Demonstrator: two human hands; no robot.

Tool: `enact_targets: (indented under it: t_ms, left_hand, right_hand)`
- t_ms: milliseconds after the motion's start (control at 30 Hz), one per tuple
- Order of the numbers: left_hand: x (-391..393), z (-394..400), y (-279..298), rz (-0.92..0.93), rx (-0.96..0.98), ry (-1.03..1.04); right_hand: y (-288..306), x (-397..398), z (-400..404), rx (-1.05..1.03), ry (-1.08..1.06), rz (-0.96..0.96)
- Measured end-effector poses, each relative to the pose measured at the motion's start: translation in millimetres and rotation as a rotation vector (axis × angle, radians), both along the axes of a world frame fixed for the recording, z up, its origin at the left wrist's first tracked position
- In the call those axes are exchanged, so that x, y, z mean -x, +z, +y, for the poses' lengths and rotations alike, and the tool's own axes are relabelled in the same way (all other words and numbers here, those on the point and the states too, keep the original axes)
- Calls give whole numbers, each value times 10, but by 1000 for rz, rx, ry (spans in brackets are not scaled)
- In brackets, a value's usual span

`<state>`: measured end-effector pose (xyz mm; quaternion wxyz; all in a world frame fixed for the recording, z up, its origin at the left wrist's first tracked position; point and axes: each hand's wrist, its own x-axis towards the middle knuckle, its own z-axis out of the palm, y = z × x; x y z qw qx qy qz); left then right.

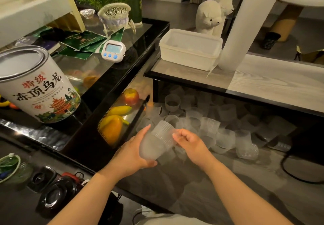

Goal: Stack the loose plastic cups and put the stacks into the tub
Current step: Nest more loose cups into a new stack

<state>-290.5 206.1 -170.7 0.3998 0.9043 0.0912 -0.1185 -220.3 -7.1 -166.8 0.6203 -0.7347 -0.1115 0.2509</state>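
We hold a short stack of cups (pixel 157 141) low in the middle of the view, over the glass table (pixel 192 181): frosted, see-through plastic with fine ribbing near the rims, nested so closely that we cannot tell how many make up the stack. Our left hand (pixel 133 153) curls round its closed near end, thumb underneath and fingers along the left side, while our right hand (pixel 188 143) pinches the rim at the far right end between thumb and bent fingers. Just beyond the hands lie the loose cups (pixel 219 128), a scattered heap on the glass that reaches back under the wooden shelf (pixel 271 82); some stand, some lie on their sides, and they overlap too much for a count (a couple dozen at the least). One white tub (pixel 190 49) sits on that shelf, far and slightly right of the hands, open at the top, beside a white post (pixel 249 23). To the left stands one tea tin (pixel 35 84) printed with red characters 特级 and large black ones 冻顶乌龙 above a drawing of a red pagoda. Farther back is one white timer (pixel 113 51) with three blue buttons, its display unreadable. Between tin and cups we count one apple (pixel 131 96) and one orange pepper (pixel 112 130).
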Motion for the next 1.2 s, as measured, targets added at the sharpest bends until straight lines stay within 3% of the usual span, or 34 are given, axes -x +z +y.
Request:
enact_targets:
  t_ms: [300, 500, 733, 767, 833, 933, 1100, 1200]
  left_hand:
    - [58, -161, 161, -75, -27, 77]
    - [89, -163, 204, -97, -57, 143]
    - [118, -98, 131, -40, -105, 223]
    - [127, -83, 115, -42, -98, 248]
    - [153, -59, 92, -46, -79, 300]
    - [202, -52, 40, -44, -78, 338]
    - [242, -105, -37, -23, -109, 384]
    - [224, -177, -60, -6, -114, 377]
  right_hand:
    - [11, -184, 55, 224, 142, -121]
    - [51, -196, 167, 198, 240, -184]
    - [-234, -307, 253, 64, 245, 69]
    - [-332, -327, 257, 134, 220, 23]
    - [-550, -374, 248, 464, 276, -220]
    - [-792, -375, 288, 810, 536, -469]
    - [-917, -360, 305, 952, 665, -559]
    - [-954, -404, 263, 920, 659, -543]
